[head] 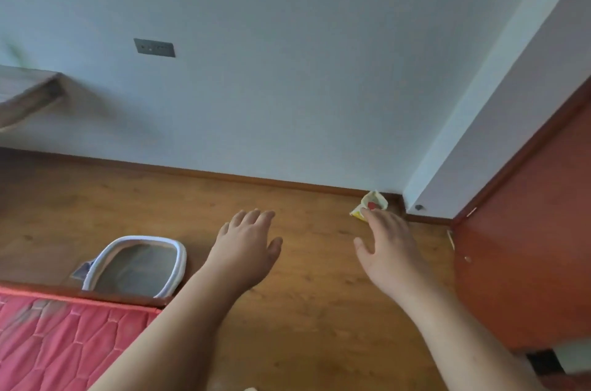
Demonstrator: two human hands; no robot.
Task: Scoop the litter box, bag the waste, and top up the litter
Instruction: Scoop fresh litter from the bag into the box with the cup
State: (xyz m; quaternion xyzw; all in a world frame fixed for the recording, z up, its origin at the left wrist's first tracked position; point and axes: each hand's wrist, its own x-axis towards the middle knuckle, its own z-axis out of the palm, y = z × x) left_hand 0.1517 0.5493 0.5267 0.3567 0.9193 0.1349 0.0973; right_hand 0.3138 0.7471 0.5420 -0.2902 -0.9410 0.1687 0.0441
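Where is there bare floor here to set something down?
Bare floor stretches from the litter box to the baseboard and between the left hand and right hand. Crowded: the corner by the packet, and the mattress edge beside the litter box.

Looks like a home bedroom: red quilted mattress down-left of the left hand, wood-laminate floor beneath it, skirting and painted wall with socket plate beyond.

Litter box: white rim, grey inside. Mattress: red-pink, quilted pattern. Floor: brown wood grain. Packet far right: yellow-white, red spot. Door: reddish-brown. Wall: pale blue-grey.
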